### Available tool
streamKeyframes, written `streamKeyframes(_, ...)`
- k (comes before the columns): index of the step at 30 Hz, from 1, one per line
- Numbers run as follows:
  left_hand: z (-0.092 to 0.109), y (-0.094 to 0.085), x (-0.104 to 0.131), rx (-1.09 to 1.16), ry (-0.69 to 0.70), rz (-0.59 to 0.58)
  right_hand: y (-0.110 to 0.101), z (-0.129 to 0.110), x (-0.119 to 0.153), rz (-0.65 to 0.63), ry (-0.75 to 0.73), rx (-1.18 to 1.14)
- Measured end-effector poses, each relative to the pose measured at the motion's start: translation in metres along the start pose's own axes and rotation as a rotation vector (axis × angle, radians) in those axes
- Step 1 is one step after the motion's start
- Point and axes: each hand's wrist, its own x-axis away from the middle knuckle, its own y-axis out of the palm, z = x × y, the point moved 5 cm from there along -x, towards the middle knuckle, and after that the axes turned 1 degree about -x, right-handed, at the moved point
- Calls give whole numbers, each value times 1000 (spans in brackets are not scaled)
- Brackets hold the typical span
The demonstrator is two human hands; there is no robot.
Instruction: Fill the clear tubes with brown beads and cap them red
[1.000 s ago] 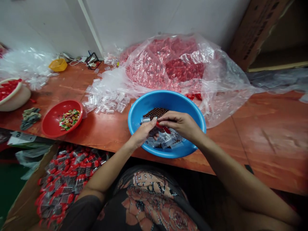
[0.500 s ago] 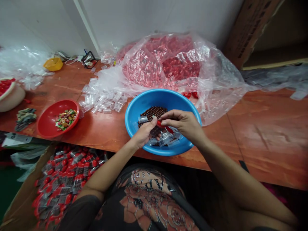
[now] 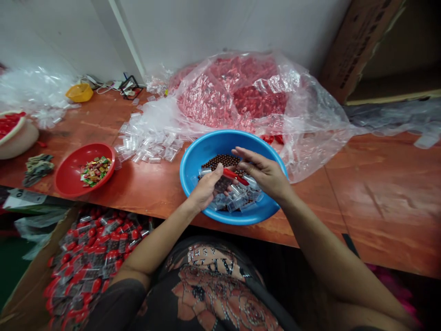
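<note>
Nearest my view is the printed shirt, straight below the fingers of my left hand and right hand. Down and to the left of the fingers, the box holds a heap of red-capped jars.

Now the hands. The left one has its fingers curled around a clear jar, thumb on top, and I make out dark contents in it. The red cap sticks out from that grip toward the right hand. A second ago I had the cap pinched between right thumb and forefinger; that pinch has come apart, and thumb and forefinger now stand parted just above it. So, as I judge it, the left grip alone now carries both pieces, and the right hand is free. Whether a lower right finger brushes the cap, I cannot tell, nor whether the cap is seated.

Right under the fingers lies the blue bowl, with loose clear jars on its near side and brown beads beyond. It stands on the counter. Well left of the fingers is the red dish of wrapped sweets. Past the fingers, a clear heap lies to the left, and straight ahead sits the big bag of red pieces, close to the wall
</note>
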Motion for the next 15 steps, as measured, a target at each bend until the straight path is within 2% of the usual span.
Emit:
streamKeyframes(4, 4, -2, 7, 107, 61, 11, -11, 12, 8, 130, 46, 151)
streamKeyframes(8, 3, -2, 9, 134, 108, 27, 3, 11, 32, 144, 250, -39)
streamKeyframes(10, 0, 1, 8, 105, 101, 11, 10, 4, 42, 221, 279, -153)
streamKeyframes(12, -3, 5, 7, 68, 88, -20, 15, -4, 46, 284, 214, -166)
streamKeyframes(15, -4, 10, 6, 46, 80, -24, 24, -15, 47, 211, 6, 69)
